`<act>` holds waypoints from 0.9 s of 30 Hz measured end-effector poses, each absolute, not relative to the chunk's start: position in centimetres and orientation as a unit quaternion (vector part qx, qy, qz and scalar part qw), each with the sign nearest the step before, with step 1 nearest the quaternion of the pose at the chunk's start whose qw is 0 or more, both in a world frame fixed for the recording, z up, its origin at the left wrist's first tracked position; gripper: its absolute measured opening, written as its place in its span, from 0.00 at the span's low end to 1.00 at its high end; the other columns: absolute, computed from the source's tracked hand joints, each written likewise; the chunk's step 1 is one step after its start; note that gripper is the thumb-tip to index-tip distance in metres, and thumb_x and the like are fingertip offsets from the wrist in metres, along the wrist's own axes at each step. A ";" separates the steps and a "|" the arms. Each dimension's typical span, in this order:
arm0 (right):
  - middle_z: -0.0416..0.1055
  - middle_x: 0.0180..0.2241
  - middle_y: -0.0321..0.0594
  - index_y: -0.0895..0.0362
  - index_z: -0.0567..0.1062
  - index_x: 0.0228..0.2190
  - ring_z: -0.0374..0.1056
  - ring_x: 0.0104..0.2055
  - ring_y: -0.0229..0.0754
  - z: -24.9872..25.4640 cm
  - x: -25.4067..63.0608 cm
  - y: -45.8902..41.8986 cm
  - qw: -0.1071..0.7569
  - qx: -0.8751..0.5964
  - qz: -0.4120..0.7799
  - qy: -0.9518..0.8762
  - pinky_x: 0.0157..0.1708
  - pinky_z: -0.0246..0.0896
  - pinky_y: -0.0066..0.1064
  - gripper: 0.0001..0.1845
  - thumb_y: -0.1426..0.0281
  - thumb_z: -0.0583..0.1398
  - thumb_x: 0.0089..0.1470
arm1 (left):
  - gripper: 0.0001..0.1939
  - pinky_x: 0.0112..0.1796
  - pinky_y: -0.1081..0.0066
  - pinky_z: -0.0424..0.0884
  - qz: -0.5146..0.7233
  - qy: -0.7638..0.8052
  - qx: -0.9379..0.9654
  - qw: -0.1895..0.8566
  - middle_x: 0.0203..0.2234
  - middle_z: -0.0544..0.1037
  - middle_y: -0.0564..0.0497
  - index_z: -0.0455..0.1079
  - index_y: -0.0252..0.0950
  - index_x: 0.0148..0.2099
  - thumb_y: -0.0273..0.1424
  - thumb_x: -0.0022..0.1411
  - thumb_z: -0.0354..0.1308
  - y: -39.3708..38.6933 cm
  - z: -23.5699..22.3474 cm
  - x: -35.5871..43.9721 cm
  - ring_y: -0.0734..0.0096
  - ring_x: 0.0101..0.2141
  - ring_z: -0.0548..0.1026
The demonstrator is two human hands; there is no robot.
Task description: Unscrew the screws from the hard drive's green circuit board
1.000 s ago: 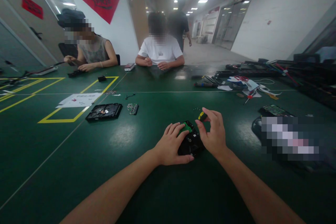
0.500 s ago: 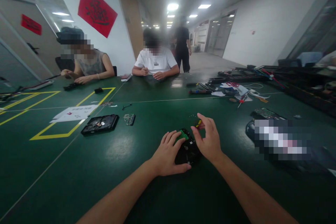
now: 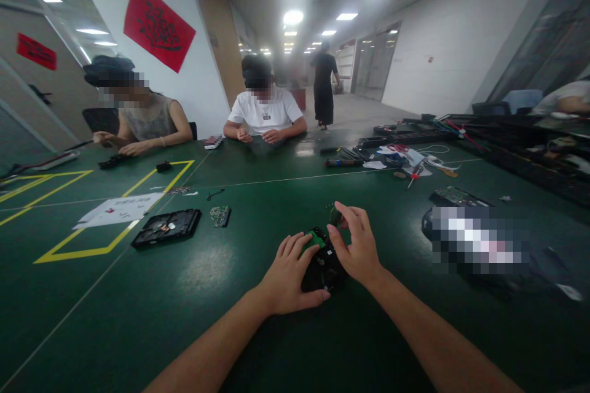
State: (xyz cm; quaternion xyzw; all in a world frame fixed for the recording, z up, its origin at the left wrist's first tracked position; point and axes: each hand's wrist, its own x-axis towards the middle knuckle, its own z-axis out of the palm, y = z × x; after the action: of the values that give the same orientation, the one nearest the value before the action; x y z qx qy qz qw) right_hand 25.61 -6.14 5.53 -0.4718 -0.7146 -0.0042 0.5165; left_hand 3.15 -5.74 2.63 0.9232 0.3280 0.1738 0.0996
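Head-worn view, facing forward and down over green table (image 3: pixel 115 313).

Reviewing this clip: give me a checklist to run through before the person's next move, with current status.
1. Left hand rests on the black rectangular hard drive with its green circuit board: ok.
2. Right hand grips the short, dark green tool handle between thumb and fingers: ok.
3. Tool tip seated on the hard drive: cannot tell, the tip is hidden.
4. Tiny pale specks well away from the right hand: not ok, they lie near its fingertips.
5. Red-handled metal screwdriver clear of both hands: ok.
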 end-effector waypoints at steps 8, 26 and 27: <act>0.71 0.46 0.44 0.48 0.70 0.59 0.72 0.41 0.44 7.1 26.2 -5.7 0.513 -0.464 -0.028 -0.722 0.45 0.73 0.41 0.20 0.65 0.60 0.67 | 0.54 0.66 0.35 0.49 0.185 0.335 0.919 0.095 0.68 0.60 0.37 0.58 0.40 0.72 0.64 0.52 0.63 -5.7 2.6 3.3 0.34 0.68 0.55; 0.75 0.27 0.36 0.55 0.76 0.29 0.68 0.29 0.40 16.2 26.4 -1.2 0.307 -0.497 0.011 -0.812 0.32 0.55 0.32 0.10 0.67 0.62 0.64 | 0.48 0.63 0.40 0.57 0.181 0.375 0.906 0.077 0.66 0.64 0.38 0.63 0.40 0.68 0.60 0.51 0.64 -5.8 3.0 4.1 0.35 0.67 0.58; 0.75 0.27 0.36 0.55 0.76 0.29 0.68 0.29 0.40 16.2 26.4 -1.1 0.302 -0.498 0.010 -0.813 0.31 0.55 0.32 0.10 0.68 0.63 0.64 | 0.48 0.63 0.40 0.57 0.178 0.377 0.906 0.077 0.66 0.64 0.37 0.63 0.40 0.68 0.60 0.51 0.64 -5.8 3.0 4.2 0.35 0.67 0.58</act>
State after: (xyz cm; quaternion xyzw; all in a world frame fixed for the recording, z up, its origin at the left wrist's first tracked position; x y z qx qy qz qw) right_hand 26.43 -1.09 16.24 -0.4976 -0.8130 0.0104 0.3022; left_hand 4.16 -5.82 3.04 0.9056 0.3769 0.1783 0.0775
